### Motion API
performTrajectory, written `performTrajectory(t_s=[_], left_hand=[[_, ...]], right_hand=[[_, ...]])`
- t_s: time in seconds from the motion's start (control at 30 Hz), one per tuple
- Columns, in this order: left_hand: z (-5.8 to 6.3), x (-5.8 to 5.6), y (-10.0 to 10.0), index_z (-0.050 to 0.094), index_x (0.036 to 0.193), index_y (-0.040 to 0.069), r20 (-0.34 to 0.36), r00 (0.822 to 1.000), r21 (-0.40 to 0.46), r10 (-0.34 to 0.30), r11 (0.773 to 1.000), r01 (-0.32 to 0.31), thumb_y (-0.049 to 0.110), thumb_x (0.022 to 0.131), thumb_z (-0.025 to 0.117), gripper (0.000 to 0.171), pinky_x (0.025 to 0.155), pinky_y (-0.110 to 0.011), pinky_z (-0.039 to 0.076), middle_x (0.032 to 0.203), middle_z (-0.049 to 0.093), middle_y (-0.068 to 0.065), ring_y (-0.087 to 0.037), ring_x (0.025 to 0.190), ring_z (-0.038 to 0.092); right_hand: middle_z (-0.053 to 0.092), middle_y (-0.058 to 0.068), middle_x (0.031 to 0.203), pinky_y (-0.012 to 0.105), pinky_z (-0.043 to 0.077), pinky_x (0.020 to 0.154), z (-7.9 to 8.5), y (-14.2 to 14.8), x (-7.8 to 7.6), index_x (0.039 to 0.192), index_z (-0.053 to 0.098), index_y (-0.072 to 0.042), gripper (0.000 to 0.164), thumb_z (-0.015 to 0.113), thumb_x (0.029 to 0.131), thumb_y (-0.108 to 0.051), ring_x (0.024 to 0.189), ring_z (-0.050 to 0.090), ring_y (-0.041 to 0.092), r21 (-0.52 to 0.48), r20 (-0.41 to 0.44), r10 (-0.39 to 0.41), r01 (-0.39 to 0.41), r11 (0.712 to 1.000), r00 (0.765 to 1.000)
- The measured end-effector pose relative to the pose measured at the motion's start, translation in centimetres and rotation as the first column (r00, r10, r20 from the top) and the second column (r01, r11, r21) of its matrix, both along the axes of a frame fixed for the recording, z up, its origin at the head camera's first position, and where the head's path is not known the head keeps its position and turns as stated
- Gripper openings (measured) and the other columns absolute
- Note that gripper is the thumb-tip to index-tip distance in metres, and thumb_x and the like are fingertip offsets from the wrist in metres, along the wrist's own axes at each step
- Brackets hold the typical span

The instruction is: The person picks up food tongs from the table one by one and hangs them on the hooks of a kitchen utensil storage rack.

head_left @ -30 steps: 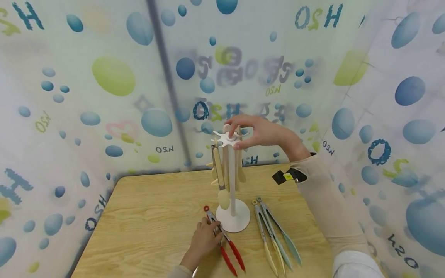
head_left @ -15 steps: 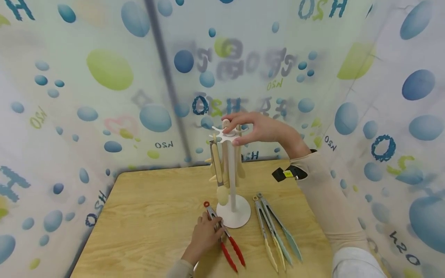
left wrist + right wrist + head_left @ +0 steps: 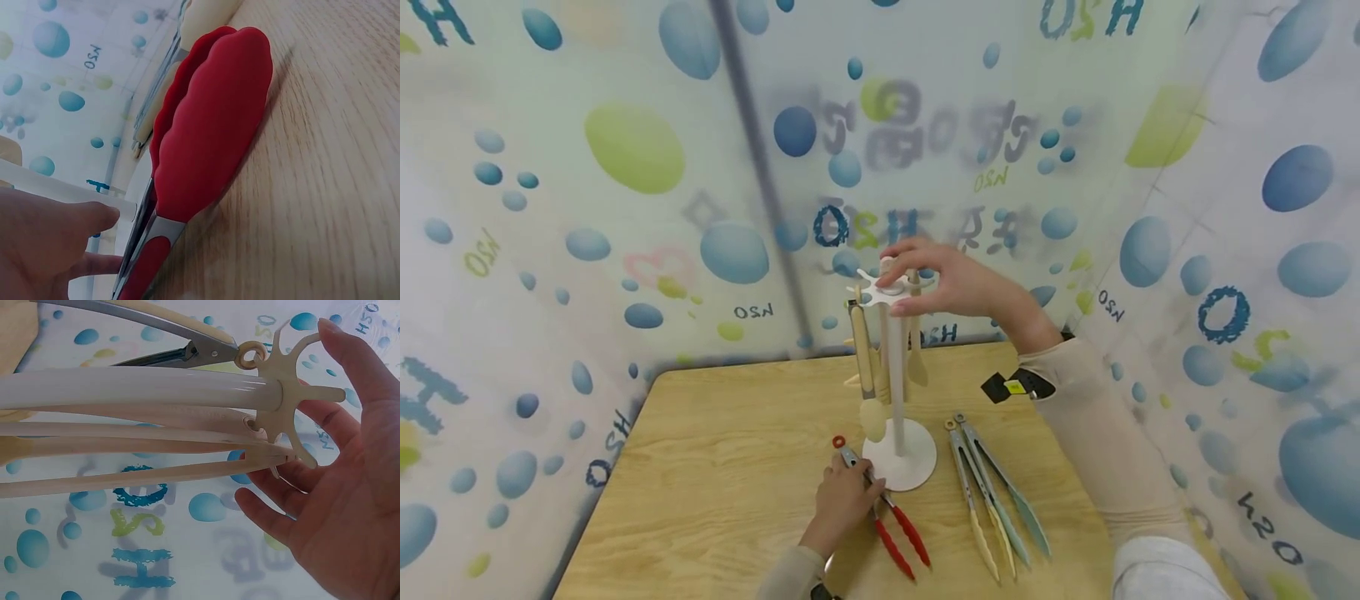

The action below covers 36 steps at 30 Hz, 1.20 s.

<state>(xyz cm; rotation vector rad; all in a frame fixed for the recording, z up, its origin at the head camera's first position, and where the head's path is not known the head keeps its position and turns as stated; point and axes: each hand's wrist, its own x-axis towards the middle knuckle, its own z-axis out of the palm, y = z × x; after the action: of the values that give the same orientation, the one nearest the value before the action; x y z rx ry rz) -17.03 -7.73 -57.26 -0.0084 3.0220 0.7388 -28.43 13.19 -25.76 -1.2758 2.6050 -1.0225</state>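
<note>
A white utensil stand [image 3: 898, 375] rises from the table on a round base. My right hand [image 3: 951, 283] grips its hooked top, thumb at one hook and fingers around the far side, as the right wrist view shows. Tongs with beige tips [image 3: 862, 350] hang by their ring from a hook, with several wooden-looking utensils [image 3: 187, 447] beside them. My left hand [image 3: 844, 502] holds red-tipped tongs [image 3: 901, 537] near the middle as they lie just left of the base. In the left wrist view, the thumb and a finger show beside the tongs' metal arms.
To the right of the stand, yellow-tipped tongs [image 3: 977, 508] and mint-green tongs [image 3: 1015, 500] lie side by side on the wooden table [image 3: 722, 467]. A patterned curtain [image 3: 647, 208] hangs behind the table's far edge and along both sides.
The stand's hooked top has turned slightly under my right hand, and the hanging utensils have shifted around the pole. My left hand stays at the red-tipped tongs.
</note>
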Motion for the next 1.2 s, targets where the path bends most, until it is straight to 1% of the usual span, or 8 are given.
performTrajectory(t_s=[0.2, 0.47, 0.67, 0.77, 0.9, 1.07, 1.1, 1.2], left_hand=[[-0.4, -0.3, 0.1, 0.068, 0.110, 0.009, 0.023, 0.999, 0.017, 0.035, 0.999, -0.035, 0.041, 0.087, 0.072, 0.040, 0.057, -0.040, 0.043, 0.099, 0.055, -0.019, -0.030, 0.079, 0.052], [-1.0, -0.3, 0.1, 0.062, 0.098, 0.008, -0.042, 0.997, 0.144, 0.072, 0.987, -0.065, 0.030, 0.084, 0.077, 0.031, 0.052, -0.032, 0.037, 0.089, 0.049, -0.014, -0.022, 0.065, 0.047], [-1.0, -0.2, -0.1, 0.056, 0.102, 0.009, -0.102, 0.991, 0.281, 0.085, 0.958, -0.053, 0.016, 0.085, 0.074, 0.026, 0.049, -0.029, 0.036, 0.091, 0.044, -0.014, -0.021, 0.059, 0.045], [-0.8, -0.3, -0.3, 0.054, 0.110, 0.008, -0.091, 0.993, 0.347, 0.080, 0.937, -0.044, 0.012, 0.088, 0.070, 0.027, 0.048, -0.027, 0.039, 0.094, 0.042, -0.015, -0.020, 0.059, 0.047], [-0.3, -0.4, -0.6, 0.047, 0.125, 0.008, -0.053, 0.994, 0.415, 0.098, 0.907, -0.067, 0.012, 0.091, 0.067, 0.040, 0.050, -0.026, 0.046, 0.105, 0.044, -0.019, -0.020, 0.066, 0.052], [0.3, -0.6, -1.2, 0.026, 0.146, 0.004, -0.055, 0.988, 0.487, 0.144, 0.868, -0.099, 0.012, 0.090, 0.069, 0.071, 0.062, -0.034, 0.055, 0.125, 0.047, -0.024, -0.025, 0.083, 0.060], [0.4, -0.6, -1.4, 0.023, 0.149, 0.003, -0.062, 0.987, 0.494, 0.148, 0.864, -0.099, 0.012, 0.091, 0.069, 0.075, 0.065, -0.036, 0.057, 0.128, 0.046, -0.025, -0.026, 0.087, 0.062], [0.7, -0.6, -1.8, 0.018, 0.155, 0.005, -0.084, 0.985, 0.478, 0.149, 0.874, -0.092, 0.013, 0.092, 0.068, 0.080, 0.068, -0.035, 0.056, 0.131, 0.045, -0.025, -0.026, 0.090, 0.060]], right_hand=[[0.039, 0.003, 0.155, 0.056, 0.035, 0.113, -0.4, -0.2, 0.2, 0.120, 0.069, -0.024, 0.031, 0.074, 0.089, -0.027, 0.144, 0.034, 0.024, -0.011, 0.002, -0.004, 0.004, 1.000, 1.000], [0.036, 0.001, 0.157, 0.056, 0.034, 0.114, -0.9, -0.3, 0.4, 0.120, 0.068, -0.026, 0.032, 0.074, 0.089, -0.031, 0.145, 0.033, 0.023, -0.021, 0.011, -0.018, 0.018, 1.000, 1.000], [0.036, 0.001, 0.157, 0.057, 0.033, 0.115, -1.2, -0.3, 0.5, 0.120, 0.068, -0.026, 0.031, 0.074, 0.089, -0.031, 0.147, 0.031, 0.024, -0.043, -0.005, -0.039, 0.038, 0.998, 0.999], [0.037, 0.000, 0.157, 0.057, 0.033, 0.115, -1.3, -0.3, 0.5, 0.119, 0.068, -0.026, 0.031, 0.074, 0.089, -0.030, 0.147, 0.031, 0.024, -0.058, -0.016, -0.046, 0.045, 0.997, 0.999], [0.038, 0.001, 0.156, 0.058, 0.033, 0.115, -1.4, -0.3, 0.8, 0.120, 0.068, -0.025, 0.031, 0.073, 0.090, -0.030, 0.147, 0.032, 0.024, -0.077, -0.029, -0.052, 0.050, 0.996, 0.998], [0.037, 0.000, 0.156, 0.058, 0.033, 0.115, -1.6, -0.4, 1.1, 0.120, 0.068, -0.026, 0.031, 0.073, 0.090, -0.033, 0.147, 0.032, 0.024, -0.082, -0.039, -0.075, 0.072, 0.994, 0.996], [0.037, 0.000, 0.157, 0.058, 0.033, 0.115, -1.6, -0.4, 1.1, 0.121, 0.068, -0.026, 0.032, 0.072, 0.090, -0.034, 0.148, 0.031, 0.024, -0.082, -0.041, -0.080, 0.077, 0.994, 0.996], [0.037, -0.001, 0.157, 0.058, 0.031, 0.116, -1.7, -0.5, 1.3, 0.121, 0.067, -0.027, 0.033, 0.072, 0.090, -0.035, 0.150, 0.028, 0.023, -0.084, -0.046, -0.092, 0.088, 0.993, 0.995]])
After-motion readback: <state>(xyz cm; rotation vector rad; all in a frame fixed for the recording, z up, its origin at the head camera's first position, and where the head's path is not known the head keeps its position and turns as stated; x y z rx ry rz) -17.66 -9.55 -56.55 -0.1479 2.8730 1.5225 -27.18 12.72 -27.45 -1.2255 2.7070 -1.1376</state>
